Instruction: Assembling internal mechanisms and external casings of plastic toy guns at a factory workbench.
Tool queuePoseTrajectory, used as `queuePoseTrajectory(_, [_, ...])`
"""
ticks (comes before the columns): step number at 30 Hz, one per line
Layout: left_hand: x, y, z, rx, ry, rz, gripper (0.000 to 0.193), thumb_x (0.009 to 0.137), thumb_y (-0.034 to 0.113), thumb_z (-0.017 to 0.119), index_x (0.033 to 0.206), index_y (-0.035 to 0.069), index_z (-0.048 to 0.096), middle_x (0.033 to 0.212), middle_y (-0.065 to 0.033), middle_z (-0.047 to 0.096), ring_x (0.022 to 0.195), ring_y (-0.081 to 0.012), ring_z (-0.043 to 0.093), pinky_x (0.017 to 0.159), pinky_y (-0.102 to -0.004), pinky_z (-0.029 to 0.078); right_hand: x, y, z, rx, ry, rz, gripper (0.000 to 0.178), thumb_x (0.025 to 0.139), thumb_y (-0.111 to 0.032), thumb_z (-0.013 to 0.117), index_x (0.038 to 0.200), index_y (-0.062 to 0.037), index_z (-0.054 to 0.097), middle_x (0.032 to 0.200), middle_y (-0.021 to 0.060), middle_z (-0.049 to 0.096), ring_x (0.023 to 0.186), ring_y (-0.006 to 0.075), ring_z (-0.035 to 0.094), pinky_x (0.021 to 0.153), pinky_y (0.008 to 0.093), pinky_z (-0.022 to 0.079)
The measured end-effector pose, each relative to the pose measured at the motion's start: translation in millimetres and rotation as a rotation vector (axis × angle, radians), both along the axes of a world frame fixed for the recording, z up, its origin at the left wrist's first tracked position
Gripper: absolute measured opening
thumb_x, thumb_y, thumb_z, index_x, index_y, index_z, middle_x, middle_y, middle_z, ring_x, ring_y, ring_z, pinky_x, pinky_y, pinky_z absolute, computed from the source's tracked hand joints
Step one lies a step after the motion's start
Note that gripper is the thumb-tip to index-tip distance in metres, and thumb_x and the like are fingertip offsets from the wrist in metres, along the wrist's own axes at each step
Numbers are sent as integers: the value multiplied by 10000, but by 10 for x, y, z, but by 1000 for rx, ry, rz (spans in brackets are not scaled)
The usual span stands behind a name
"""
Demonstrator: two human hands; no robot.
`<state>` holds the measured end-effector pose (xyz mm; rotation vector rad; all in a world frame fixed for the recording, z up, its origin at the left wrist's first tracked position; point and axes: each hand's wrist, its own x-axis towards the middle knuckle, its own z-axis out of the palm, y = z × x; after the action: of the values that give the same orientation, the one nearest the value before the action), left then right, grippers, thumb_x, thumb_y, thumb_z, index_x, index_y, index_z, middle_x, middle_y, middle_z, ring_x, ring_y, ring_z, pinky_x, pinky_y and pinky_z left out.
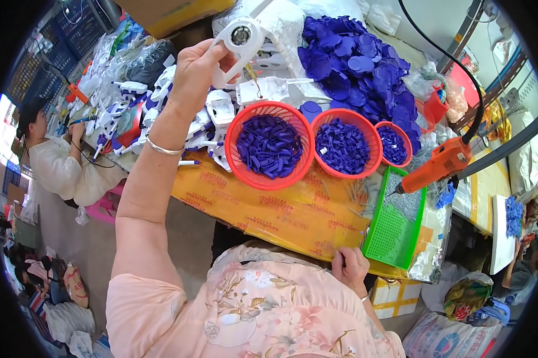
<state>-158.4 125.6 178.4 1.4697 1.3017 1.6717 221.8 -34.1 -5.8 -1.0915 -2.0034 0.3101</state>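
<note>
A table (293,218) wrapped in yellow printed plastic carries everything. At its far edge sits a big heap of dark blue round discs (355,62). In front stand three red mesh baskets in a row: the largest basket (269,146) holds blue curved pieces, the middle basket (346,143) smaller blue bits, the smallest basket (393,144) a few more. A green perforated tray (394,230) holds small silvery screws, with an orange power screwdriver (445,161) hanging above it. The left hand (197,68) is raised, gripping a white plastic housing (240,45). The right hand (349,268) rests curled at the table's near edge, pinching something too small to make out.
</note>
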Motion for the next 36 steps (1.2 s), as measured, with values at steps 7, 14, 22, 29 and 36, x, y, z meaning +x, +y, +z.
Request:
queuePoseTrajectory(7, [188, 490, -161, -171, -109, -41, 242, 930, 160, 474, 904, -47, 597, 802, -143, 635, 712, -202, 657, 626, -307, 565, -9, -5, -22, 29, -43, 8, 165, 713, 36, 659, 840, -31, 578, 657, 105, 543, 543, 264, 539, 477, 339, 433])
queuePoseTrajectory(14, [263, 898, -382, -172, -329, -44, 244, 958, 169, 434, 959, -50, 543, 901, -185, 621, 752, -269, 663, 654, -371, 581, -42, 15, -28, 51, -40, -24, 123, 722, 26, 648, 807, -35, 584, 657, 106, 543, 546, 269, 539, 483, 343, 436])
queuePoseTrajectory(22, [590, 536, 67, 33, -341, -260, 319, 945, 168, 364, 1030, -89, 534, 895, -206, 630, 776, -281, 658, 744, -397, 568, -25, -30, -26, 48, -59, -54, 104, 717, 21, 647, 782, -39, 592, 643, 103, 529, 551, 266, 544, 484, 341, 437])
queuePoseTrajectory(29, [895, -248, -231, -183, -526, -616, 367, 966, 245, 332, 1092, -41, 524, 975, -192, 617, 874, -313, 641, 795, -463, 536, 14, -86, 20, 8, 64, -31, 99, 726, 30, 642, 782, -34, 592, 639, 102, 531, 528, 247, 534, 468, 321, 423])
queuePoseTrajectory(36, [1464, -1354, -1397, -645, -1062, -784, 346, 963, 249, 359, 1045, -30, 546, 1002, -203, 604, 936, -309, 610, 758, -449, 542, -82, -87, 384, -251, 493, 63, 218, 785, -9, 590, 991, 46, 545, 769, 101, 562, 656, 161, 522, 625, 267, 443])
